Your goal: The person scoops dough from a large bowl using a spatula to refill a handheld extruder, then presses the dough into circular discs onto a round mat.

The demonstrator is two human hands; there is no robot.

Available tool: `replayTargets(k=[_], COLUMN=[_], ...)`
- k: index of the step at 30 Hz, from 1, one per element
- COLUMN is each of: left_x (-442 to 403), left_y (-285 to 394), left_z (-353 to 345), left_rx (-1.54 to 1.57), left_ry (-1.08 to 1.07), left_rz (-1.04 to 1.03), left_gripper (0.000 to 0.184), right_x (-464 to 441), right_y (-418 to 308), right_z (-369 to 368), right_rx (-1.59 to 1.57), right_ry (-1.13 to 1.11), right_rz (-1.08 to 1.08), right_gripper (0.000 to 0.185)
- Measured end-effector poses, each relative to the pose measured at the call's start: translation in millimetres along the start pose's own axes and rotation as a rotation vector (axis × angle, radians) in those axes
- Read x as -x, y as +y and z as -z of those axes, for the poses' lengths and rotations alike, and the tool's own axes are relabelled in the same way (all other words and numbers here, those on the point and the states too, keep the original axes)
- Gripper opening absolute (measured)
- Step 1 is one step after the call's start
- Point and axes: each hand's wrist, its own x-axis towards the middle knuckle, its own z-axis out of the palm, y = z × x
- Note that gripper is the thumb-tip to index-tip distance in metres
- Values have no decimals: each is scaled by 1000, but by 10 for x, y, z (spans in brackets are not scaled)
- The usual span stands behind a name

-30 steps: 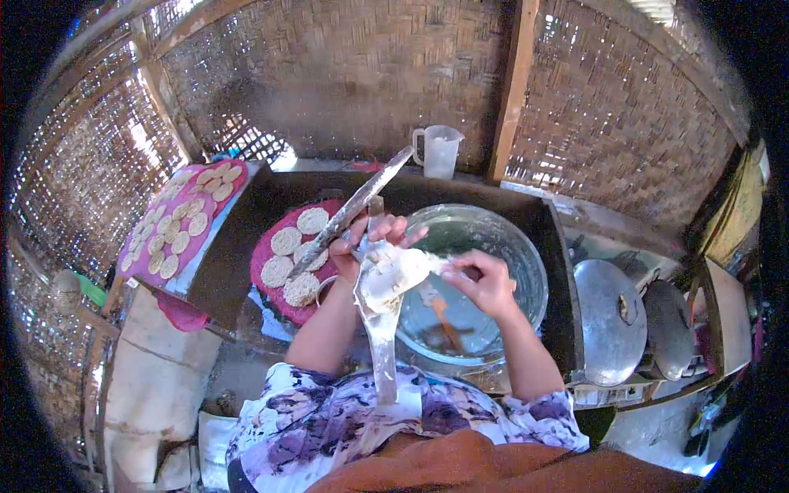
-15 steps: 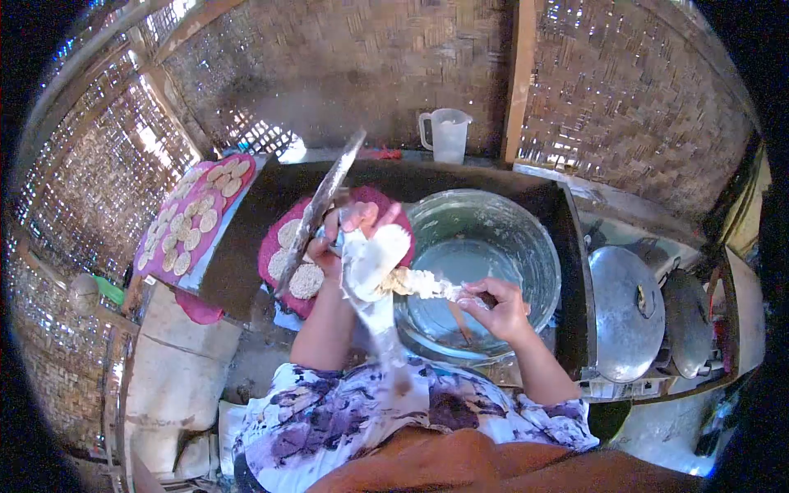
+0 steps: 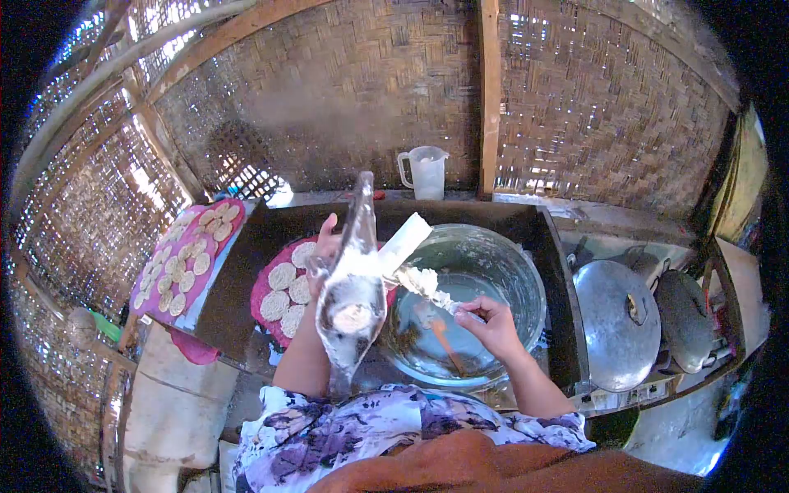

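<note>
My left hand (image 3: 324, 251) is closed around a dough-smeared press (image 3: 352, 304), largely hidden behind it. The press is a long bar with a round cup in its middle and dough in the cup. A pale block (image 3: 407, 240) sticks out from its right side. My right hand (image 3: 495, 330) pinches a thin dough-coated utensil (image 3: 427, 284), whose exact kind the dough hides; its far end is by the block. Beneath is a large clear basin (image 3: 538, 283) with dough residue and a spatula (image 3: 444, 341) inside. Left of it, round noodle-like cakes (image 3: 282, 276) lie on a pink mat.
On the left, a pink sheet (image 3: 205, 234) carries several round cakes. A plastic measuring jug (image 3: 427, 174) stands on the back ledge. To the right are a large metal lid (image 3: 618, 324) and a darker lidded pan (image 3: 687, 320). Woven walls surround the counter.
The press has turned more upright, showing its cup towards me, and its pale block now points up and right. My right hand stays near the press with the utensil. The view has tilted upward.
</note>
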Motion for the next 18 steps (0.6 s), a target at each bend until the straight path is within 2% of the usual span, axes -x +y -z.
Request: replayTargets(k=[10,13,15,17,18], left_x=[86,69,98,190,217], left_y=[7,12,102,230,291], left_z=[-89,-50,31,127,185], left_rx=[-75,-88,-128,-197,-236], left_ry=[-41,-33,-15,8,21], left_rz=[15,13,-7,-30,-44], left_gripper=[38,40,41,42,43], right_x=[-59,-194,-254,-258,-281], right_y=[-248,-298,-274,-250,-199], right_z=[-50,168,350,540,578], right_rx=[4,8,-5,551,731], right_ry=[57,296,439,474,395], right_rz=[52,137,150,55,-69], right_gripper=[12,12,23,30,29])
